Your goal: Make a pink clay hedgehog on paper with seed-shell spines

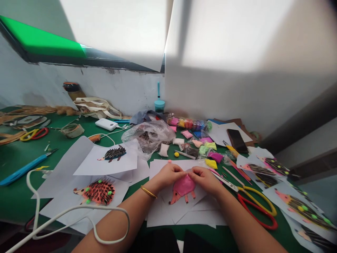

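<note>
Fingers (179, 173) on pink clay hedgehog (184, 186)

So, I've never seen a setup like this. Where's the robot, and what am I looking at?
There's no robot here: these are a person's bare left hand and right hand. The single picture comes from a camera worn on their head, looking forward and down. Both hands meet at the top edge of a pink hedgehog figure lying on white paper; whether they pinch or press it, I can't tell. Around them on the green table are scissors, a phone, a blue knife, a plastic bag and more hedgehog pictures on both sides.
</note>
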Available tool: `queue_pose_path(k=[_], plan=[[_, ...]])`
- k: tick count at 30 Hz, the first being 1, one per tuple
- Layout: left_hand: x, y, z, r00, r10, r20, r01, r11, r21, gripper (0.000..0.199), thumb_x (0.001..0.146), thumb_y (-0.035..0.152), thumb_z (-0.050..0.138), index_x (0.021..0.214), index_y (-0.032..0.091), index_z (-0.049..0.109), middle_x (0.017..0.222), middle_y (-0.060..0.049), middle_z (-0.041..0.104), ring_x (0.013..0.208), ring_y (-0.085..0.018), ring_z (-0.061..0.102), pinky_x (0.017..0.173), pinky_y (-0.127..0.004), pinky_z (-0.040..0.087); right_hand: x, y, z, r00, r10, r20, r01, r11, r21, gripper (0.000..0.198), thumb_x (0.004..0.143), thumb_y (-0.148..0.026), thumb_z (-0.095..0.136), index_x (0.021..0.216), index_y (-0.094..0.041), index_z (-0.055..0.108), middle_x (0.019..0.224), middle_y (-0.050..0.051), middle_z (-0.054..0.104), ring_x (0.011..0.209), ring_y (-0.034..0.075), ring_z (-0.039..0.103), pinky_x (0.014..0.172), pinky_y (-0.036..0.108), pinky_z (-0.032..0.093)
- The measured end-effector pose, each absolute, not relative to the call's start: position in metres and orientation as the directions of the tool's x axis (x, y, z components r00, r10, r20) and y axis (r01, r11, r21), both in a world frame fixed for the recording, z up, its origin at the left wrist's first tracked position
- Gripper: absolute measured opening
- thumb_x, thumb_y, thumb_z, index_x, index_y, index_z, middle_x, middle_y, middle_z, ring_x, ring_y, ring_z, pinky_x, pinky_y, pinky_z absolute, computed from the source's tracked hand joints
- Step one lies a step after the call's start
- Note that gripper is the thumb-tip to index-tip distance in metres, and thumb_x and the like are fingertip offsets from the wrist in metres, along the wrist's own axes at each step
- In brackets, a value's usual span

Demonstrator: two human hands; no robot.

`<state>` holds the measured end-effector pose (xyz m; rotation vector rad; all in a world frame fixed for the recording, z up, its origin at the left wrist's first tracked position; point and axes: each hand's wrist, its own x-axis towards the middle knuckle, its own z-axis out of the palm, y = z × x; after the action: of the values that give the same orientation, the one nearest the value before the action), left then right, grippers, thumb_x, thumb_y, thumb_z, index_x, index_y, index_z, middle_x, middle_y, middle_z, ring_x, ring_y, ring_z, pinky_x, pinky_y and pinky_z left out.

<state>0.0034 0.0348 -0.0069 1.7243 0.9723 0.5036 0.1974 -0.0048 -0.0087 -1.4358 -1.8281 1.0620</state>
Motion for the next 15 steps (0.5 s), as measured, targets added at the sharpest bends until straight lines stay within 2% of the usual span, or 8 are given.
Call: queue_pose_path(k=[4, 10, 15], plan=[[0.0049, 0.0343, -0.0085, 0.566, 0.807, -0.166, 0.388, -0.083, 0.918, 0.034, 0.071, 0.046, 0.062, 0.071, 0.012, 0.068, 0.064, -0.001, 0.061, 0.061, -0.012, 0.049, 0.057, -0.022, 0.035, 0.1965, -0.0057, -0.0083, -0.258, 0.965, -0.049, 0.518, 0.095, -0.85, 0.032, 0.082, -0.042, 0.051, 0.061, -0.019, 0.046, 0.061, -0.003, 0.044, 0.061, 0.013, 0.042, 0.055, 0.024, 0.031], [-0.002, 0.0353, -0.0005, 0.612, 0.783, -0.113, 0.373, -0.159, 0.914, 0.039, 0.076, 0.048, 0.056, 0.07, 0.012, 0.068, 0.064, 0.0, 0.061, 0.061, -0.012, 0.048, 0.056, -0.022, 0.034, 0.2015, -0.0041, -0.0091, -0.201, 0.979, -0.016, 0.529, 0.095, -0.843, 0.034, 0.082, -0.042, 0.051, 0.059, -0.019, 0.043, 0.06, -0.004, 0.039, 0.06, 0.012, 0.039, 0.056, 0.024, 0.031], [-0.0038, 0.0366, -0.003, 0.624, 0.767, -0.148, 0.391, -0.142, 0.909, 0.036, 0.072, 0.047, 0.062, 0.077, 0.013, 0.071, 0.072, -0.002, 0.066, 0.067, -0.013, 0.053, 0.062, -0.023, 0.037, 0.2025, -0.0037, -0.0104, -0.255, 0.967, -0.009, 0.442, 0.108, -0.891, 0.036, 0.086, -0.046, 0.046, 0.062, -0.019, 0.045, 0.062, -0.003, 0.042, 0.062, 0.013, 0.041, 0.057, 0.025, 0.032]])
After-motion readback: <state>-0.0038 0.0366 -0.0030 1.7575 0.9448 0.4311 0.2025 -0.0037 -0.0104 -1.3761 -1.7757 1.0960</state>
